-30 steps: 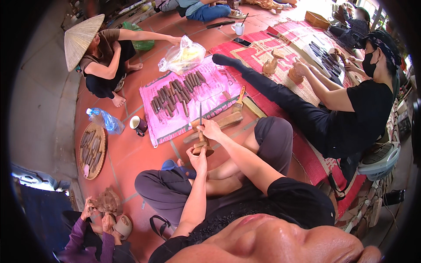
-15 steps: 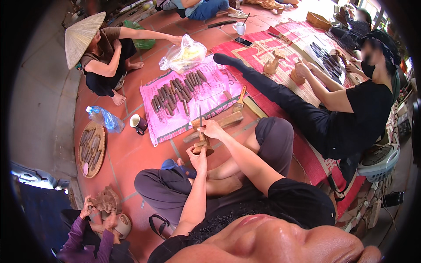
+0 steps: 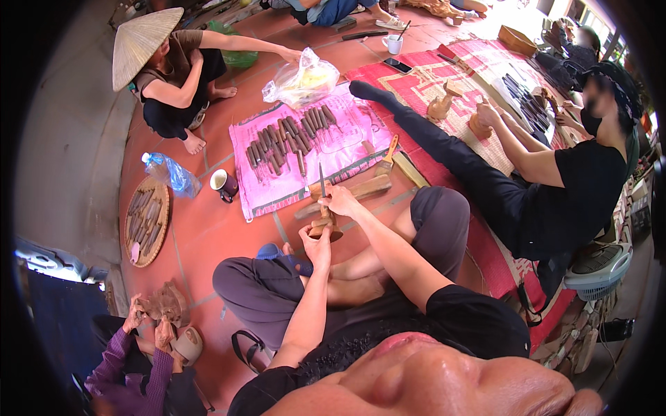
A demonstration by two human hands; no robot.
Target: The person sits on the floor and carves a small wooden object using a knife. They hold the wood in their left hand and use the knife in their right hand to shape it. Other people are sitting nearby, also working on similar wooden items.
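Note:
My left hand (image 3: 318,248) is closed around the lower part of a small wooden carving (image 3: 336,234), which has a wide rounded base. Pinched in my right hand (image 3: 340,200) is a thin, dark, pointed tool (image 3: 321,173) that looks like a slim file. Its tip points up and away from me, and its lower end meets the top of the carving; the exact contact is hidden by my fingers. Just beyond my hands lie wooden blocks (image 3: 371,187) and a flat brush (image 3: 387,161) with a wooden handle.
Several dark-handled tools (image 3: 284,142) lie on a pink sheet (image 3: 257,197). To the left are a mug (image 3: 223,184), a plastic bottle (image 3: 173,177) and a round basket (image 3: 165,239) of tools. Other people sit around, one in a conical hat (image 3: 146,45) reaching to a plastic bag (image 3: 305,83).
The whole view has shifted slightly, so most surroundings appear a little further right. My right hand still grips the thin tool close to the carving, and my left hand keeps its hold.

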